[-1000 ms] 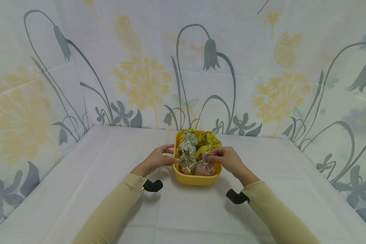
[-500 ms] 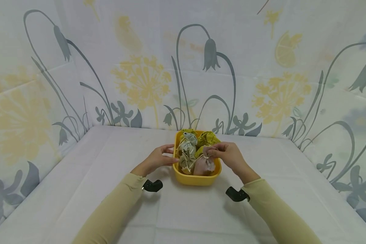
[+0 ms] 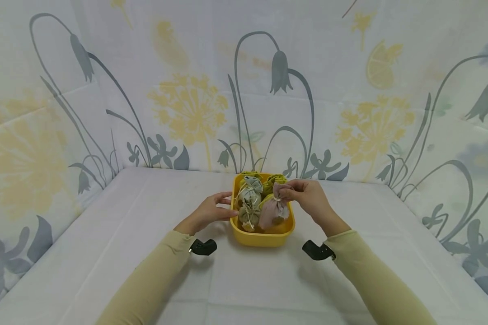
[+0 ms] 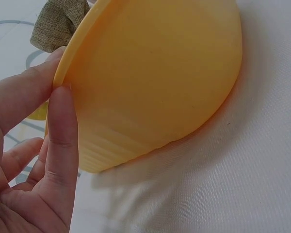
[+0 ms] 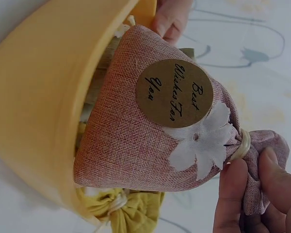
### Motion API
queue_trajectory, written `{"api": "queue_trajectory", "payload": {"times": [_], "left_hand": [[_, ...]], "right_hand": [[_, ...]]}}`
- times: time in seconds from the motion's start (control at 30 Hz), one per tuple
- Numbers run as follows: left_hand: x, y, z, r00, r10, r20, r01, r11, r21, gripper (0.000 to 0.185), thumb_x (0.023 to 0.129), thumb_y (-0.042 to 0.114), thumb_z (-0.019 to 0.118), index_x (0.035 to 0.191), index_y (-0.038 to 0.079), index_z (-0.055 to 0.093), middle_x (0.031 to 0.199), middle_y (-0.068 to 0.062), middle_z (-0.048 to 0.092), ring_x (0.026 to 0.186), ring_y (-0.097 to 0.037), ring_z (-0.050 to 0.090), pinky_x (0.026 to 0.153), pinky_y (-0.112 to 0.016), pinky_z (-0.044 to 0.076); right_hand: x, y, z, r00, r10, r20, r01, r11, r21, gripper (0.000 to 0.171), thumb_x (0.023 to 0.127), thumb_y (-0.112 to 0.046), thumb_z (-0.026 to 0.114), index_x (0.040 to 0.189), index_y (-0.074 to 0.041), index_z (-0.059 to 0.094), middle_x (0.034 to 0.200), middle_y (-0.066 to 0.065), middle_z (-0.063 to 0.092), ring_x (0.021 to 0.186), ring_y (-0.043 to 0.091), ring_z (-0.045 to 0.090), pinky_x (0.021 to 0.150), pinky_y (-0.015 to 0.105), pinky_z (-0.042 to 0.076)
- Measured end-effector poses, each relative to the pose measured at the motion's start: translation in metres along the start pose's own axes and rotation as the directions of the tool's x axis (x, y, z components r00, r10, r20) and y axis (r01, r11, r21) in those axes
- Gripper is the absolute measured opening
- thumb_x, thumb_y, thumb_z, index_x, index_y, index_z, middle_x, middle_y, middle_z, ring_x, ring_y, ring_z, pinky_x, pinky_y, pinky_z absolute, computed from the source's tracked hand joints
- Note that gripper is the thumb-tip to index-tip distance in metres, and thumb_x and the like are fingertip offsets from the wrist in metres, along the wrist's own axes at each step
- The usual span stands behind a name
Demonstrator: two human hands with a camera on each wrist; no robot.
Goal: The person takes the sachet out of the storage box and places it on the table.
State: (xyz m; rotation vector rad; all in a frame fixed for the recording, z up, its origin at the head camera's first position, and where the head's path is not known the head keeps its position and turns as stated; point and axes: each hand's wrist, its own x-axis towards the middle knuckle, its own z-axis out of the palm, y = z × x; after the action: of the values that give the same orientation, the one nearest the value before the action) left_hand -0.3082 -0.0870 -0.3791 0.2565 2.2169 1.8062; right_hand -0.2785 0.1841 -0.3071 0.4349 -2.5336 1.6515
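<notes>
A pink cloth drawstring pouch [image 5: 121,136] hangs from my right hand [image 3: 309,198], which pinches its gathered neck. It carries a white fabric flower [image 5: 199,141] and a round brown sticker [image 5: 174,93] reading "Best Wishes For You". Below and around it is a yellow plastic tub [image 3: 262,240], overlapped by the pouch in the head view. With thumb and finger, my left hand [image 3: 208,211] pinches the tub's left rim. Inside the tub sit a pale grey-blue pouch [image 3: 251,192], an olive-brown pouch [image 3: 250,215] and mustard-green pouches [image 3: 273,179], partly hidden behind the pink one.
The tub stands on a white-covered table [image 3: 244,289], close to the back wall. Floral-printed cloth [image 3: 187,90] hangs behind and on both sides. A black wrist mount [image 3: 203,247] sticks out at each sleeve.
My right hand has lifted the pink pouch up from the tub's front right corner, and it now hangs upright. The left hand stays at the left rim.
</notes>
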Motion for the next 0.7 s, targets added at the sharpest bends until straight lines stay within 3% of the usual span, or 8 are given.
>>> {"api": "queue_trajectory", "payload": {"times": [0.37,0.7], "left_hand": [[0.0,0.001,0.001,1.0,0.008,0.007,-0.008,1.0,0.002,0.076,0.077,0.015,0.078,0.141,0.01,0.039,0.121,-0.016,0.05,0.093,-0.021,0.062,0.077,-0.034,0.055],[0.001,0.0,0.001,1.0,-0.01,0.002,0.01,1.0,0.002,0.077,0.076,0.017,0.079,0.142,0.011,0.039,0.122,-0.015,0.05,0.093,-0.021,0.062,0.078,-0.033,0.055]], "right_hand": [[0.002,-0.01,-0.01,0.999,0.03,-0.037,-0.031,0.999,-0.032,0.026,0.088,-0.017,0.065,0.101,0.006,0.065,0.091,0.008,0.068,0.078,0.015,0.066,0.09,0.04,0.049],[0.0,-0.015,-0.024,0.997,0.013,-0.078,-0.012,1.0,0.008,0.03,0.088,-0.015,0.065,0.105,0.01,0.063,0.093,0.007,0.068,0.076,0.01,0.065,0.085,0.031,0.052]]}}
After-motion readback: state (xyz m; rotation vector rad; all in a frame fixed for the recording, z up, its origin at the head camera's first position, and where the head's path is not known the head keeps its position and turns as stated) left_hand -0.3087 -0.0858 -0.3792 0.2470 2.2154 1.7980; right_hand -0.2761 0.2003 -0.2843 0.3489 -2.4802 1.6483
